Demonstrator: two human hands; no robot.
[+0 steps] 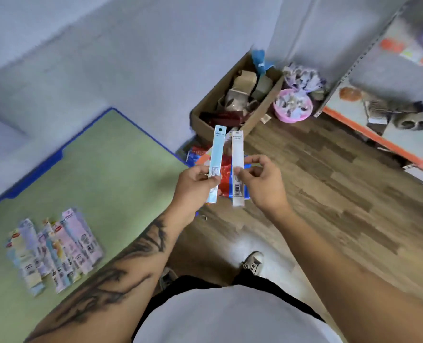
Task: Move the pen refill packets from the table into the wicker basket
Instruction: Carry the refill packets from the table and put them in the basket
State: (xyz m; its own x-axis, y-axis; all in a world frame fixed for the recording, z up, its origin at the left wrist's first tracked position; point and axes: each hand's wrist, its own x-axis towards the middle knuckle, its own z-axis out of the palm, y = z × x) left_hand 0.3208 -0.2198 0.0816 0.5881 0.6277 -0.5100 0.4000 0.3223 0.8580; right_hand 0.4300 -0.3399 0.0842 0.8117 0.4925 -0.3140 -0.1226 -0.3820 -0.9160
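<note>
The left hand (195, 180) holds a pale blue packet (216, 164) upright, its fingers (214, 179) pinching the lower part of the packet against the thumb. The right hand (260, 181) holds a white packet (237, 167) the same way, thumb and forefinger pinching it near its barcode end while the other fingers curl loosely. The 2 packets stand side by side in the air, close but apart, both over the floor (329, 184) just past the corner of the green surface (101, 184). That surface has a blue rim and carries a fanned heap of more packets (54, 251) near its left part, well apart from the hands. Below the held packets lies something red and blue (226, 173), mostly hidden, so what it is cannot be told. Farther off, a cardboard box (235, 102) full of brown and dark odds sits against the wall, with a pink tub (293, 106) just beside it on the right. A shelf (383, 112) with an orange edge runs along the right side. Down low, 1 shoe (253, 263) shows on the wood floor. No wicker basket can be made out with any certainty, and the whole view is somewhat blurred.
</note>
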